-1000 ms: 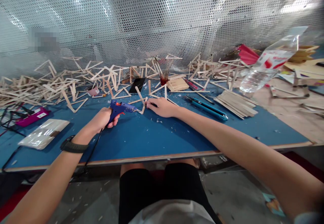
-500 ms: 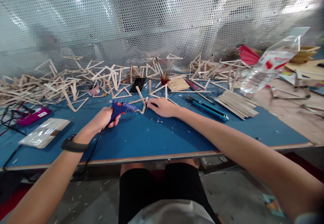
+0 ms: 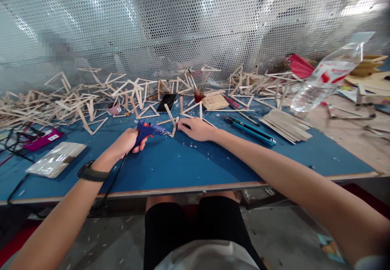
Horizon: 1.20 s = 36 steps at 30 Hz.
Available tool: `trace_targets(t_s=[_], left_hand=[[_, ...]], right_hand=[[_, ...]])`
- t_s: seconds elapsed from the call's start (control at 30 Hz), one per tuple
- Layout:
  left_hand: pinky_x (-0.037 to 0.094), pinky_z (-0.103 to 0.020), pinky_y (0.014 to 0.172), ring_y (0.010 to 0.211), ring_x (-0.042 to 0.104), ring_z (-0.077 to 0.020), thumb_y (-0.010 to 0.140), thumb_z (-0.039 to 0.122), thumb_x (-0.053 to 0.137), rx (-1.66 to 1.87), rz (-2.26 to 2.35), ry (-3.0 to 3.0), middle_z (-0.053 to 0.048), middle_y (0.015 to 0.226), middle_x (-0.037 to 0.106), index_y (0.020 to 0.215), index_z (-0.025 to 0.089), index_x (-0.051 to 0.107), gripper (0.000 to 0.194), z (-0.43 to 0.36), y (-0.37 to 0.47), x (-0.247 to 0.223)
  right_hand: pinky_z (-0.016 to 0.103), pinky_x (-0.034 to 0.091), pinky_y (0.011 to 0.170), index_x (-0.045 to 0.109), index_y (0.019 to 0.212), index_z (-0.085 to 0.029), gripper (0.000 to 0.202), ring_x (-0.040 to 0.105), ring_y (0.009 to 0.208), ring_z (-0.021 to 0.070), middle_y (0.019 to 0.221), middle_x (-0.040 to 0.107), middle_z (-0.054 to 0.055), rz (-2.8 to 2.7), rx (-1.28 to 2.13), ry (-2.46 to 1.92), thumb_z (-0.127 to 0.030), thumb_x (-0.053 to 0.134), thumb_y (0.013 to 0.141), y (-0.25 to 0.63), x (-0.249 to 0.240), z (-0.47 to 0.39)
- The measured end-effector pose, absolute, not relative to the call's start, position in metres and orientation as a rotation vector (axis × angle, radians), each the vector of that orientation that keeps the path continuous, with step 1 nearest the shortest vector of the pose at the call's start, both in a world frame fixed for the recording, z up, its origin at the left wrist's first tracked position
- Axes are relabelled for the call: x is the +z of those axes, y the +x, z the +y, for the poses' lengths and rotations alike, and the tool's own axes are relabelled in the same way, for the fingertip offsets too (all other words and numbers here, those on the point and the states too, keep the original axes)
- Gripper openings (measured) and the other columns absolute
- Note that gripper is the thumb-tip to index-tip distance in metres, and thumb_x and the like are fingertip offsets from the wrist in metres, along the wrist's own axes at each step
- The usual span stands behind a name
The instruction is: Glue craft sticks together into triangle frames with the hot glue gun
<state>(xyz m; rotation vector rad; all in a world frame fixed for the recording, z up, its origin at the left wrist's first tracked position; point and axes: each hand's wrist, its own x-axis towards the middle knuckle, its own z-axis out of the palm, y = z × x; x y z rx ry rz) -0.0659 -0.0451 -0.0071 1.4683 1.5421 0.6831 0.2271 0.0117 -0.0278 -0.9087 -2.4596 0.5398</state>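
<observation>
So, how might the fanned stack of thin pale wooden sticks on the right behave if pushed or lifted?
The fanned stack of thin pale wooden sticks would probably slide apart when pushed: its ends are uneven and no band shows. They look thin and straight, so probably light and stiff. Lying flat, they seem unlikely to roll.

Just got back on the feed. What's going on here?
A person sits at a blue table. Their left hand grips a glue gun, its nozzle right by the lower end of some joined sticks; whether it touches is too small to tell. The right hand has its fingertips at those sticks. Stick frames crowd the back, with a pile of loose sticks and a bottle on the right.
</observation>
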Motion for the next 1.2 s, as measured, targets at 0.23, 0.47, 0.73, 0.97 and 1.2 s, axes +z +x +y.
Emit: trace_targets(t_s=[0.23,0.47,0.73,0.97,1.2], left_hand=[[0.027,-0.020,0.040,0.036,0.041,-0.0075,0.099,0.045,0.037,0.681,1.541,1.480,-0.003,0.050,0.056,0.063,0.017,0.050,0.047,-0.043,-0.071,-0.011],[0.027,-0.020,0.040,0.037,0.037,-0.0070,0.098,0.041,0.038,0.712,1.515,1.427,-0.002,0.049,0.051,0.060,0.017,0.048,0.046,-0.045,-0.073,-0.011],[0.024,-0.023,0.038,0.035,0.029,-0.0103,0.088,0.038,0.049,0.741,1.421,1.400,0.002,0.042,0.035,0.075,0.017,0.069,0.031,-0.043,-0.077,-0.012],[0.021,-0.021,0.036,0.032,0.026,-0.0083,0.084,0.037,0.049,0.780,1.427,1.373,0.003,0.038,0.035,0.073,0.015,0.070,0.032,-0.047,-0.072,-0.009],[0.021,-0.020,0.034,0.030,0.030,-0.0079,0.085,0.037,0.046,0.821,1.493,1.320,0.001,0.037,0.040,0.061,0.018,0.054,0.031,-0.046,-0.067,-0.009]], right_hand=[[0.032,0.046,0.084,0.067,0.115,-0.022,0.032,0.067,0.095,0.0214,0.108,0.074,0.006,-2.463,0.541,-0.909,-0.035,0.039,0.107,0.226,-0.028,0.012],[0.032,0.046,0.080,0.067,0.116,-0.022,0.033,0.068,0.091,0.0217,0.110,0.075,0.006,-2.468,0.568,-0.910,-0.036,0.038,0.106,0.228,-0.028,0.013],[0.032,0.046,0.082,0.067,0.117,-0.022,0.031,0.069,0.094,0.0214,0.111,0.075,0.006,-2.458,0.569,-0.911,-0.033,0.040,0.106,0.227,-0.027,0.012],[0.032,0.047,0.085,0.067,0.115,-0.021,0.031,0.069,0.097,0.0216,0.110,0.075,0.005,-2.444,0.554,-0.904,-0.034,0.040,0.106,0.227,-0.029,0.014],[0.032,0.047,0.086,0.067,0.114,-0.021,0.030,0.069,0.099,0.0216,0.114,0.074,0.006,-2.454,0.559,-0.922,-0.033,0.041,0.106,0.227,-0.027,0.012]])
